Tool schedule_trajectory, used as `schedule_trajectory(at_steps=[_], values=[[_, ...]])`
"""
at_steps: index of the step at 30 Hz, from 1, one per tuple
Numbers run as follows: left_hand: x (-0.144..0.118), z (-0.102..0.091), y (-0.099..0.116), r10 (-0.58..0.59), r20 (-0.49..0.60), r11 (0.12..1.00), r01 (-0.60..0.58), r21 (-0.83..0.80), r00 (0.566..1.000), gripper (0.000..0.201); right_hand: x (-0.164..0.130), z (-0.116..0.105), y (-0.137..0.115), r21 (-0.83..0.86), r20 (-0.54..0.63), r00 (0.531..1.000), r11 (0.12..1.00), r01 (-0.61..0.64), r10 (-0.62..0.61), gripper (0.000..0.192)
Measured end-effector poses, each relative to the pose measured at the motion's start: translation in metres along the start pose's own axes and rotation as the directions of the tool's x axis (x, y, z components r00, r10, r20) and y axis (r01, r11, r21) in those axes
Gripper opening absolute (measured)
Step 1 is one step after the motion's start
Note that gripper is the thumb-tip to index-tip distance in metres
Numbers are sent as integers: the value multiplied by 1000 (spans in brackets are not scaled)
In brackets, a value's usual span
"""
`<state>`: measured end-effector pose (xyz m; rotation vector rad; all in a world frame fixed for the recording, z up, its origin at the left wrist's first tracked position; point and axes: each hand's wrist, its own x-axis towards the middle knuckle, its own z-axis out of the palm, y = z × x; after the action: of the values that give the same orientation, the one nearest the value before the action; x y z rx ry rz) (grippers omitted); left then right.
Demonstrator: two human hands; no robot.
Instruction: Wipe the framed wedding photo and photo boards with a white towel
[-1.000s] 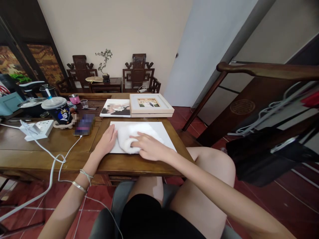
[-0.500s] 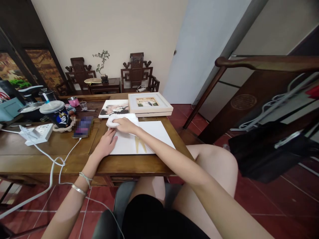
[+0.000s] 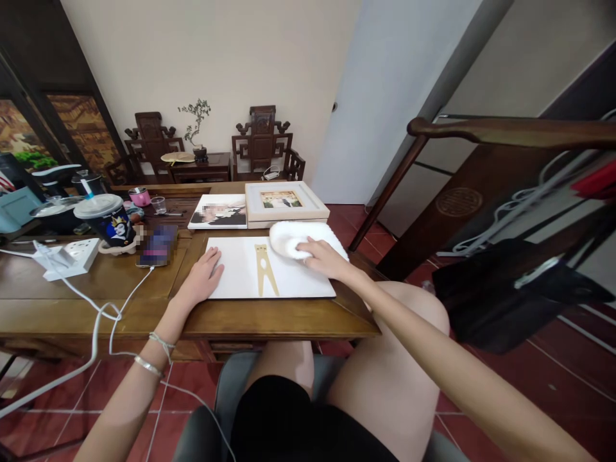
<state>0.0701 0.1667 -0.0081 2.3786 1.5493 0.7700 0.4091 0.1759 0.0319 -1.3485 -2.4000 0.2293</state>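
Wooden desk (image 3: pixel 144 308): my right hand (image 3: pixel 323 255) presses a white cloth (image 3: pixel 293 236) on the white board (image 3: pixel 240 276), left hand (image 3: pixel 202 279) flat beside it, wiping mid-pass; next, the near edge

Fluffy cloth (image 3: pixel 289 238) — smooth matt board (image 3: pixel 240 279) — glossy wood table (image 3: pixel 120 308).

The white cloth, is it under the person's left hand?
No. The white cloth lies under the right hand at the far right corner of the white board, while the left hand presses the board's left edge.
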Motion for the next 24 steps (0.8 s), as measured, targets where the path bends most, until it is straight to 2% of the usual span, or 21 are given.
schedule_trajectory(at_steps=[6,10,13,21,24], values=[[0,1,0,-5,-18,1000,5,17,1000,55,-75,-12,-23,-30,74,993,995,92,-90,40],[0,3,-2,0,-12,999,0,38,1000,54,-93,-20,-25,8,128,988,996,91,-91,40],[1,3,-3,7,-21,999,-6,38,1000,53,-80,-18,-18,1,110,991,997,79,-79,40],[3,0,-6,6,-16,1000,-6,-10,1000,55,2,0,4,-47,-7,996,995,93,-94,35],[3,0,-7,11,-15,1000,-11,-3,1000,56,11,6,5,-64,-35,995,993,96,-99,36]])
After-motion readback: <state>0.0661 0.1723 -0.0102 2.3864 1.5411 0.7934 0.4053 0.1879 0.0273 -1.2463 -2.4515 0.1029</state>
